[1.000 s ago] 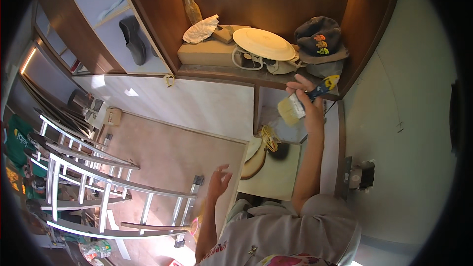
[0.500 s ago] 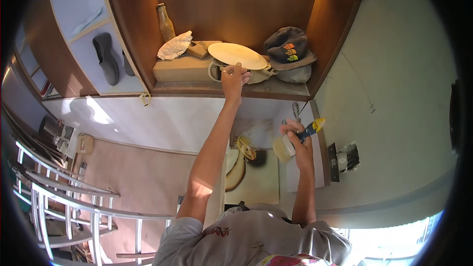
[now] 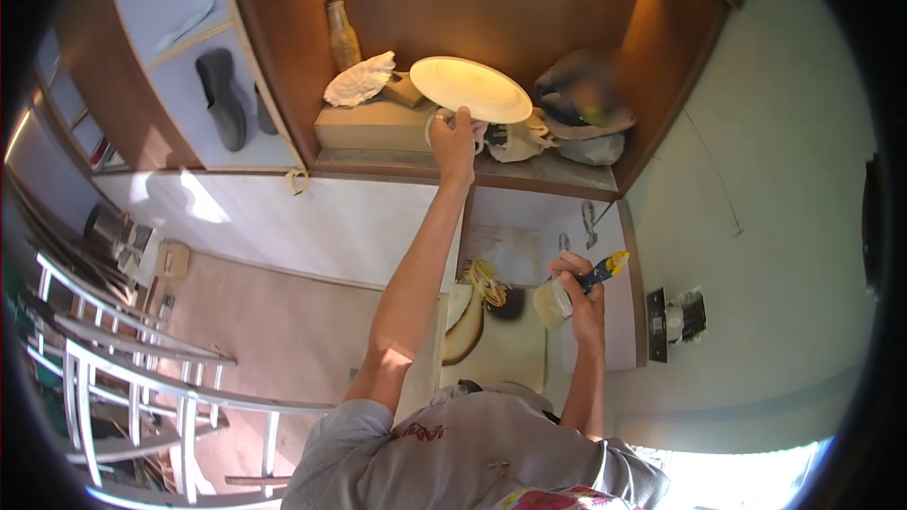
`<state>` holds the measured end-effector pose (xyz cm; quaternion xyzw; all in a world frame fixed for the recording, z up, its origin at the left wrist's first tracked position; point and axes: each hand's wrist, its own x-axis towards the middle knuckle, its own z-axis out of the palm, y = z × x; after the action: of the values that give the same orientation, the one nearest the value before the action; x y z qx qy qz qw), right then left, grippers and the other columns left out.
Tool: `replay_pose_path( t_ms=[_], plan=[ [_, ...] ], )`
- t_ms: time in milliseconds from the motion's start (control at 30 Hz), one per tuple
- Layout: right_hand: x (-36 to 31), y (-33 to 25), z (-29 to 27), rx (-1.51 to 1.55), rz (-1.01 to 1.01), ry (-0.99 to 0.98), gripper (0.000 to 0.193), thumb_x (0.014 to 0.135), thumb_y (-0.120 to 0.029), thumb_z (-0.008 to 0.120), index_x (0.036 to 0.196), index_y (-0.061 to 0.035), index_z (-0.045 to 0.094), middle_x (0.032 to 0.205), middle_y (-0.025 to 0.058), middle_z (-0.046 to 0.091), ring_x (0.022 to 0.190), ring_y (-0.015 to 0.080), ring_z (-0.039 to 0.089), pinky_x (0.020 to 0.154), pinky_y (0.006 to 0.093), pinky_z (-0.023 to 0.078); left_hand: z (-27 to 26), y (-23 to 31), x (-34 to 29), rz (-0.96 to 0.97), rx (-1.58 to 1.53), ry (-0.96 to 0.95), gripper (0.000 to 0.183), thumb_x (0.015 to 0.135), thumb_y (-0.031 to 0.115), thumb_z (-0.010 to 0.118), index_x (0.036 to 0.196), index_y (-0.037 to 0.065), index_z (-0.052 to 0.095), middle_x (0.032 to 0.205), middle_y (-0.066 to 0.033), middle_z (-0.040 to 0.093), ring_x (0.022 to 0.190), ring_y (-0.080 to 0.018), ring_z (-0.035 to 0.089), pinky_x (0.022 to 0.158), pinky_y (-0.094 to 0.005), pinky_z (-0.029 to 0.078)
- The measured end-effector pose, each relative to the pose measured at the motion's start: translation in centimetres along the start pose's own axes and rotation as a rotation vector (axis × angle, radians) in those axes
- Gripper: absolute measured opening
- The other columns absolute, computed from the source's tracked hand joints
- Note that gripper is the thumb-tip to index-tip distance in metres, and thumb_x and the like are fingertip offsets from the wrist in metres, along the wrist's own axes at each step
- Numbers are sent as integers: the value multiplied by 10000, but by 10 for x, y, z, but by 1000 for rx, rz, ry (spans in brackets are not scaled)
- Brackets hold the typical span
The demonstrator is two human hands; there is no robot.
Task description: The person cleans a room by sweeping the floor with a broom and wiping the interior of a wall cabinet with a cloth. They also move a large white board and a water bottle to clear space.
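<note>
In the head view, a pale oval plate (image 3: 471, 90) is pinched at its near rim by the left hand's (image 3: 455, 149) fingers, over a shelf (image 3: 567, 172), between a cardboard box (image 3: 364, 127) and a dark cap (image 3: 578, 93); whether it is fully lifted cannot be told. A paintbrush (image 3: 550, 306) is gripped in the right hand's (image 3: 581, 295) curled fingers, bristles leftward.

12 o'clock: plain cream oval plate (image 3: 470, 88) | 4 o'clock: navy-and-yellow-handled flat paintbrush (image 3: 595, 276), pale cream bristles (image 3: 551, 305) | 10 o'clock: plain dark-grey slip-on shoe (image 3: 220, 102)
</note>
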<state>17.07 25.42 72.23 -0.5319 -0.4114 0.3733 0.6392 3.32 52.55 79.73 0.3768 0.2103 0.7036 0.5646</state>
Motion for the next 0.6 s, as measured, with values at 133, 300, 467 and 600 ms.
replay_pose_path(
  t_ms=[133,300,467,600],
  plan=[
    [15,-2,-3,-22,-40,-48,321,872,-81,542,1188,-23,551,1055,101,620,1037,192,569,907,314,420,-29,32,21,58,26,90,190,907,165,544,954,-8,480,847,-122,586,685,-170,623,654,-295,559],
    [36,9,-1,-32,-52,-77,304,876,-91,543,1167,-8,560,1036,93,618,1022,187,569,908,312,419,-78,76,44,110,101,170,205,896,174,554,985,9,471,913,-116,600,774,-196,635,700,-308,558],
    [55,17,7,-48,-82,-175,320,874,-78,531,1189,-18,542,1056,116,606,1026,203,570,893,313,433,-106,72,65,76,162,245,151,886,156,574,952,35,514,940,-105,603,790,-178,634,712,-294,556],
    [60,17,15,-1,-81,-200,311,880,-70,523,1185,-7,542,1060,120,604,1031,206,573,905,314,431,-112,66,66,116,155,238,159,898,174,556,935,35,486,908,-103,611,773,-180,634,710,-294,555]
  ],
)
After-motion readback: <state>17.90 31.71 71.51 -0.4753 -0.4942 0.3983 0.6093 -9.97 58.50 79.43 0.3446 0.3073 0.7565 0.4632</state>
